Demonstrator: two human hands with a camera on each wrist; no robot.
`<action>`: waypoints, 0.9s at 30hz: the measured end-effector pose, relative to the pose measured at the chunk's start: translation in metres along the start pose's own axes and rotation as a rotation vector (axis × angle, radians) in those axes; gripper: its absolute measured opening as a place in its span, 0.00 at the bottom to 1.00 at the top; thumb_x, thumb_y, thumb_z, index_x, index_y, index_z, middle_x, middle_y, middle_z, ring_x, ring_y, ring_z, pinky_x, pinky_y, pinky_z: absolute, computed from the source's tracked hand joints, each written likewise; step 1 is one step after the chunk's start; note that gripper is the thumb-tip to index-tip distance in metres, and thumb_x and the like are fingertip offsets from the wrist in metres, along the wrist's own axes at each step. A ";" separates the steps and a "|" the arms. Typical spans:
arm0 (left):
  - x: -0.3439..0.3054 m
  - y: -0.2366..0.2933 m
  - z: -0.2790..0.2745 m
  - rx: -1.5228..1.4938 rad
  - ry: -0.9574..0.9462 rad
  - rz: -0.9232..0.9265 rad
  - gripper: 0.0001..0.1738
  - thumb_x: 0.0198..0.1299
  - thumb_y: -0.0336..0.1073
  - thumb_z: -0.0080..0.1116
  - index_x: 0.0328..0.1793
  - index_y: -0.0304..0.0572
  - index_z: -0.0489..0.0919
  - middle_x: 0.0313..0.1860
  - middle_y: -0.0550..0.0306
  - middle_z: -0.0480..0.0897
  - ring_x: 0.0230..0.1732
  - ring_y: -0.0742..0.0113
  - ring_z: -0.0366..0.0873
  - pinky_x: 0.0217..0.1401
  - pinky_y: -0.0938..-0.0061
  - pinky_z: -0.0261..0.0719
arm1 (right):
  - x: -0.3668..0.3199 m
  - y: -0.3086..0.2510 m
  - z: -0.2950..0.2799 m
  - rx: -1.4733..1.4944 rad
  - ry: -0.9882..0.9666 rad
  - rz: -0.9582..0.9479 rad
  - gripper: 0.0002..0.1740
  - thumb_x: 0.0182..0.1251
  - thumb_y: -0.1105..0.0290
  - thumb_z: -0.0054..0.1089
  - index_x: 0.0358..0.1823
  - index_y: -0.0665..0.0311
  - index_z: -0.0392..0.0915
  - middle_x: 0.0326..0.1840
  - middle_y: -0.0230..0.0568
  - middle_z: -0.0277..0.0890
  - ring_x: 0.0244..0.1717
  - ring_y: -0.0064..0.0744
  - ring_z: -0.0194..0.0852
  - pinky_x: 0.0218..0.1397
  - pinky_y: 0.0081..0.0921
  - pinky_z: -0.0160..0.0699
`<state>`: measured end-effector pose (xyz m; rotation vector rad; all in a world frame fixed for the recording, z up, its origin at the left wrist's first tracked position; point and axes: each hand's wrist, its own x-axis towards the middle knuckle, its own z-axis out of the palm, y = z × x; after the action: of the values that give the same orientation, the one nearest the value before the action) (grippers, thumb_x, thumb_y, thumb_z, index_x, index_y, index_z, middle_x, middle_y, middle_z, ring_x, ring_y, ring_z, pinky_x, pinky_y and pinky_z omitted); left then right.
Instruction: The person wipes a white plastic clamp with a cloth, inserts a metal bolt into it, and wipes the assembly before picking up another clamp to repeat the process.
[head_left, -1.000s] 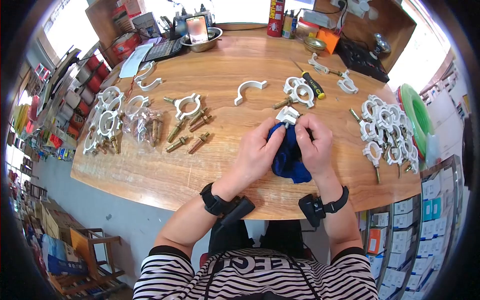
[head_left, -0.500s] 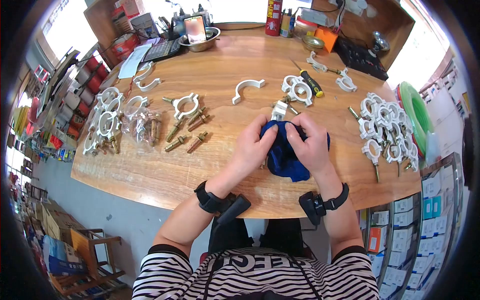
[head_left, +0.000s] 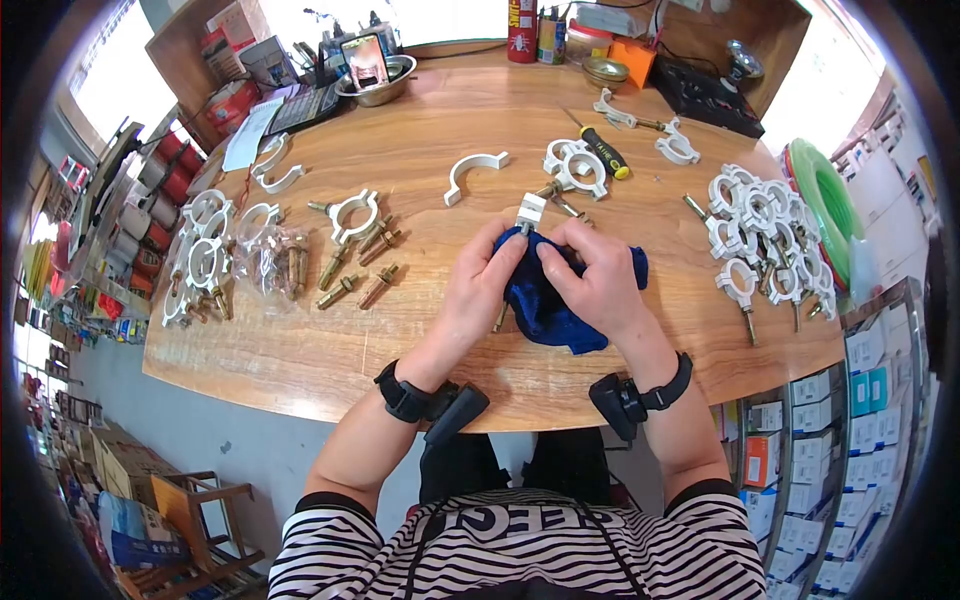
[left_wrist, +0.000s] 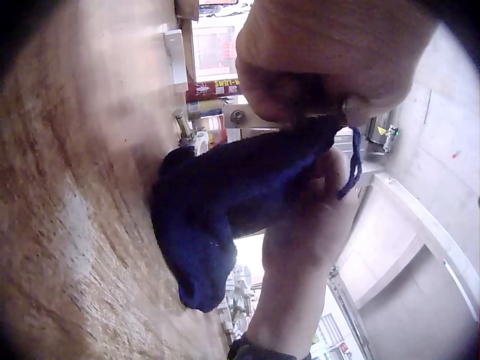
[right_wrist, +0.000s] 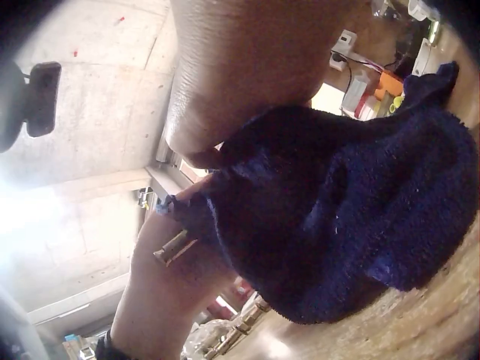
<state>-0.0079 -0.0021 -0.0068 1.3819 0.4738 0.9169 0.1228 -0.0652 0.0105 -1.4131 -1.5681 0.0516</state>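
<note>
In the head view my left hand (head_left: 472,285) grips a white plastic pipe clamp (head_left: 531,209), its edge standing up past the fingertips. A brass-coloured bolt (right_wrist: 172,247) pokes out by the left palm in the right wrist view. My right hand (head_left: 602,280) pinches a dark blue cloth (head_left: 552,318) against the clamp's lower end, thumb on top. The two hands are close together over the table. Folds of the cloth (left_wrist: 202,217) hang to the tabletop in the left wrist view and hide most of the held part's lower end.
Ring clamps with bolts (head_left: 765,230) lie heaped at the right, others (head_left: 207,250) at the left by a bag of bolts (head_left: 275,255). Loose bolts (head_left: 380,287) lie left of my hands. A screwdriver (head_left: 605,155) and a half clamp (head_left: 472,172) lie beyond them.
The clamp has turned from broadside to edge-up and shifted slightly left with both hands. The cloth now spreads out past the right hand. The head view has shifted a little.
</note>
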 end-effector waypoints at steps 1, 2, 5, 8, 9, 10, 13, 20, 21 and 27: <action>0.000 -0.001 -0.001 0.004 0.007 0.006 0.09 0.60 0.35 0.45 0.41 0.36 0.71 0.28 0.67 0.70 0.30 0.82 0.63 0.32 0.86 0.63 | 0.000 -0.001 -0.001 -0.011 -0.015 -0.004 0.08 0.50 0.68 0.58 0.24 0.62 0.70 0.19 0.44 0.71 0.20 0.42 0.71 0.21 0.30 0.67; 0.000 -0.001 -0.002 0.008 0.015 0.011 0.09 0.60 0.35 0.46 0.40 0.36 0.71 0.28 0.67 0.70 0.30 0.82 0.63 0.32 0.85 0.63 | 0.000 -0.001 0.000 -0.010 -0.013 -0.002 0.08 0.50 0.68 0.58 0.24 0.62 0.70 0.19 0.44 0.71 0.20 0.42 0.71 0.21 0.30 0.67; -0.001 0.002 -0.001 -0.053 0.004 0.020 0.09 0.60 0.35 0.45 0.39 0.36 0.71 0.27 0.68 0.70 0.29 0.82 0.62 0.31 0.85 0.63 | -0.001 -0.002 0.000 0.008 -0.009 -0.032 0.08 0.51 0.67 0.59 0.26 0.62 0.71 0.19 0.43 0.71 0.20 0.42 0.71 0.21 0.30 0.67; -0.002 0.003 -0.001 0.051 -0.012 0.078 0.09 0.61 0.35 0.45 0.38 0.35 0.71 0.26 0.67 0.70 0.29 0.81 0.62 0.30 0.84 0.63 | 0.000 -0.002 0.000 0.018 -0.002 -0.003 0.08 0.51 0.66 0.59 0.26 0.62 0.73 0.19 0.42 0.72 0.20 0.41 0.72 0.21 0.29 0.67; -0.002 0.003 -0.001 0.052 -0.012 0.079 0.09 0.61 0.35 0.45 0.38 0.35 0.71 0.26 0.67 0.70 0.29 0.81 0.62 0.30 0.84 0.63 | -0.001 0.001 0.001 0.009 0.036 -0.005 0.07 0.51 0.66 0.59 0.26 0.61 0.73 0.19 0.42 0.72 0.20 0.40 0.72 0.21 0.28 0.67; -0.002 0.002 -0.002 0.101 -0.020 0.074 0.10 0.61 0.35 0.45 0.38 0.35 0.71 0.26 0.67 0.70 0.29 0.81 0.62 0.30 0.84 0.63 | -0.001 0.002 0.001 -0.001 0.075 -0.006 0.07 0.51 0.66 0.60 0.26 0.61 0.74 0.20 0.41 0.72 0.19 0.39 0.72 0.20 0.28 0.67; -0.002 0.003 0.001 0.139 -0.026 0.062 0.10 0.61 0.35 0.44 0.37 0.34 0.72 0.25 0.66 0.70 0.28 0.80 0.62 0.30 0.83 0.63 | 0.000 0.000 -0.002 -0.008 0.145 -0.002 0.06 0.51 0.68 0.60 0.25 0.61 0.74 0.20 0.40 0.73 0.18 0.39 0.72 0.19 0.27 0.66; -0.001 0.005 -0.002 0.205 -0.061 0.074 0.11 0.61 0.36 0.45 0.37 0.33 0.71 0.23 0.65 0.69 0.27 0.79 0.61 0.28 0.82 0.62 | 0.001 0.000 -0.003 -0.005 0.205 -0.109 0.05 0.51 0.70 0.60 0.25 0.62 0.74 0.19 0.40 0.73 0.18 0.37 0.72 0.18 0.25 0.65; -0.002 0.005 -0.001 0.205 -0.059 0.075 0.11 0.61 0.36 0.45 0.37 0.33 0.71 0.23 0.65 0.69 0.27 0.79 0.61 0.28 0.82 0.62 | 0.001 0.000 -0.003 -0.020 0.210 -0.126 0.06 0.51 0.70 0.60 0.25 0.63 0.73 0.19 0.41 0.73 0.18 0.37 0.72 0.18 0.26 0.65; -0.002 0.002 -0.002 0.116 -0.023 0.031 0.10 0.60 0.36 0.47 0.34 0.35 0.71 0.22 0.67 0.68 0.27 0.80 0.61 0.27 0.82 0.61 | 0.001 -0.003 -0.003 -0.034 0.179 -0.094 0.06 0.53 0.70 0.59 0.24 0.63 0.72 0.16 0.40 0.70 0.16 0.38 0.70 0.18 0.26 0.64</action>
<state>-0.0111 -0.0032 -0.0058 1.5077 0.4953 0.9095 0.1226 -0.0676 0.0149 -1.3298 -1.4905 -0.1542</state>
